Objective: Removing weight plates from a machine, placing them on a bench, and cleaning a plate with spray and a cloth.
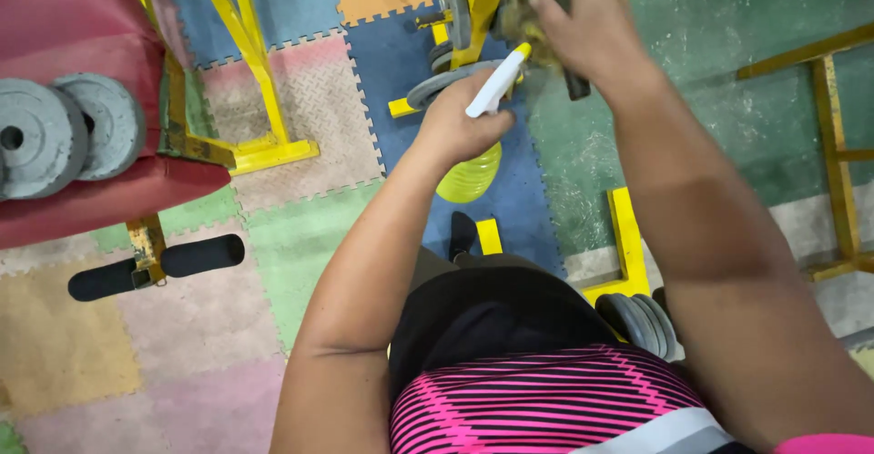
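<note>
Spray bottle aimed at a rag pressed on the yellow frame

The left hand (460,126) is wrapped around a yellow spray bottle (472,173), its white nozzle slanting up and right toward the dirty rag (537,8); the right hand (583,30), just beyond, clutches that rag against the yellow frame (478,3).
</note>
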